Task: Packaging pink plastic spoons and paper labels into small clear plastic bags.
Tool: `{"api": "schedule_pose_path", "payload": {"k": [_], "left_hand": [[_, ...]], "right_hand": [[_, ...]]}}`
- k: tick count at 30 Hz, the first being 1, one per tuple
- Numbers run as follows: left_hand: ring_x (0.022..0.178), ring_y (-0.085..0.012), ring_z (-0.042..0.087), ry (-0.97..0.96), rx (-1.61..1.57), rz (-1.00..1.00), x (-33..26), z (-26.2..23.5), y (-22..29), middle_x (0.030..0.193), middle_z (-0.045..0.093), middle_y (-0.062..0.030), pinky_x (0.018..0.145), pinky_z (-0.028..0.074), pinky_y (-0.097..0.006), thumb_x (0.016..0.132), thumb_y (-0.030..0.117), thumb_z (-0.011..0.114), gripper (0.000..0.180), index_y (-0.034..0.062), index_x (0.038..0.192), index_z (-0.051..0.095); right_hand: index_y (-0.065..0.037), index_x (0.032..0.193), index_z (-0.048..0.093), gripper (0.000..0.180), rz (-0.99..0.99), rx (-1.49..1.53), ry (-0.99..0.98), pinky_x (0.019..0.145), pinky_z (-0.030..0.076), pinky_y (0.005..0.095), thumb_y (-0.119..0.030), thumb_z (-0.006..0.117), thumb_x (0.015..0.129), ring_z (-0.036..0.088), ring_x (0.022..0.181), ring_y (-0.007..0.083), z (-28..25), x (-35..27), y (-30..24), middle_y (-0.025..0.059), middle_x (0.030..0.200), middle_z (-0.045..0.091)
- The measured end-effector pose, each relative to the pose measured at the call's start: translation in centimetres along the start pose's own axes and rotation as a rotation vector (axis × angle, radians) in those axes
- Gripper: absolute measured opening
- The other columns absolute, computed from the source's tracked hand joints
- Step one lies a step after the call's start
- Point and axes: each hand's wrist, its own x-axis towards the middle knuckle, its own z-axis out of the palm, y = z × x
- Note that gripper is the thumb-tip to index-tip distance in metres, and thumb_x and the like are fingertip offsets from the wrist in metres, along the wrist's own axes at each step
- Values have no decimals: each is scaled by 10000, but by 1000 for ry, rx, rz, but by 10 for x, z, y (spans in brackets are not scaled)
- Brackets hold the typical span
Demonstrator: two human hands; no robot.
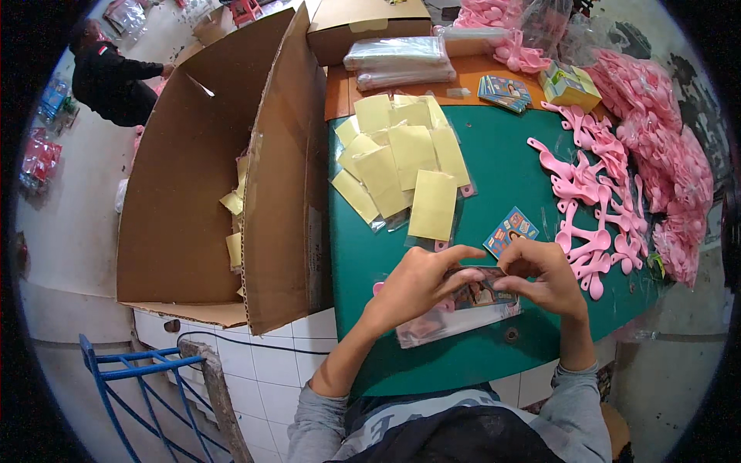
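My left hand (413,284) and right hand (540,276) both pinch a printed card (480,292) at the mouth of a clear packet (455,316); the grip is closed on it from either end. The packet lies on the green surface (494,154), long axis running left to right, slightly tilted; something pink seems to sit inside. Another card (510,231) lies just beyond, with yellow-backed packets (401,166) and pink spoons (594,201) farther out.

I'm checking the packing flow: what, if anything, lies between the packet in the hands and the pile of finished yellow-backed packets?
Nothing visible: both hands, left hand and right hand, hold the clear packet, and only bare green table separates it from the yellow-backed packets.
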Motion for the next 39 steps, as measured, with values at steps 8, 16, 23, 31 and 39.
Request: {"api": "schedule_pose_path", "payload": {"k": [8,16,23,31,39], "left_hand": [[544,-199,622,-20,75,-114,0,-5,5,610,608,-110,509,468,-286,840,235,594,197,40,852,620],[583,-277,630,-17,127,-58,1,12,8,634,615,-136,515,482,-340,814,338,608,426,80,1126,477],[518,-327,591,77,325,-80,-1,16,0,514,548,-136,487,470,-396,802,452,578,578,38,1152,380],[809,-277,643,0,-12,-93,-8,-22,-8,865,638,-149,689,502,-326,821,269,611,394,36,1106,469],[772,-163,640,-39,-238,-202,-18,-29,4,843,653,-144,662,509,-293,756,137,694,549,76,1218,404]], "right_hand": [[12,896,581,103,110,105,-28,549,464,237,-30,596,803,574,613,95,-1,3,-1,45,721,586],[-1,940,592,228,-87,-181,-101,600,482,282,-66,650,730,612,664,191,14,9,10,108,788,610],[2,860,612,166,4,-82,-157,593,470,288,-68,658,717,610,654,211,21,10,9,109,769,624],[9,751,580,168,212,323,109,567,444,247,-97,704,712,558,621,117,-1,11,24,27,657,559],[-20,714,554,148,303,218,16,595,417,230,-27,699,682,507,670,59,-4,8,25,3,707,567]]}}
